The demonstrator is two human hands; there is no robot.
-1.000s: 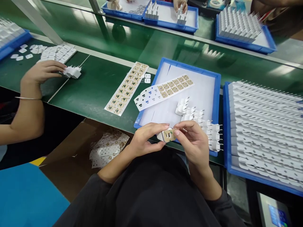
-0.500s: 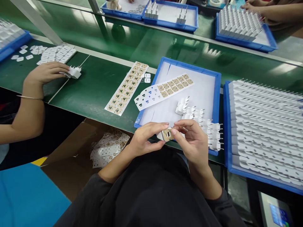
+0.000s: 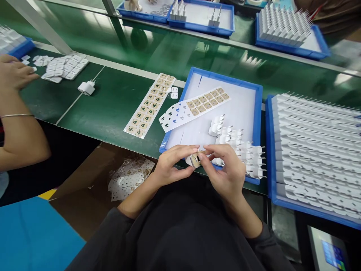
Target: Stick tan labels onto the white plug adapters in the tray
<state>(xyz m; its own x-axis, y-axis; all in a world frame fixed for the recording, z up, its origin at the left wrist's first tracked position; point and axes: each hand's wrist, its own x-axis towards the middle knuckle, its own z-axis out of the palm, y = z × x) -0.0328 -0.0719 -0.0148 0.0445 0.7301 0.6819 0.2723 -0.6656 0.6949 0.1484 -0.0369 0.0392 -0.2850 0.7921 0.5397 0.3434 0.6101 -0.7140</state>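
My left hand (image 3: 172,163) grips a small white charger plug (image 3: 194,160) at the near edge of the blue tray (image 3: 258,113). A tan sticker covers the plug's face. My right hand (image 3: 227,169) pinches the same plug from the right, its thumb pressing on the sticker. Behind my hands, inside the tray, lie a cluster of white plugs (image 3: 242,150) and a partly used sticker sheet (image 3: 194,109). A full sticker sheet (image 3: 150,105) lies on the green bench to the left of the tray.
A second blue tray (image 3: 269,150) packed with several rows of white plugs stands at the right. A co-worker's arm (image 3: 17,113) reaches in at the left, near loose white parts (image 3: 63,66); a single plug (image 3: 87,87) lies beside them. Used sticker sheets (image 3: 128,180) fill a box below the bench.
My right thumb has slid across the sticker on the plug, and both hands sit slightly lower and left. The co-worker's hand let go of the single plug and pulled back to the left.
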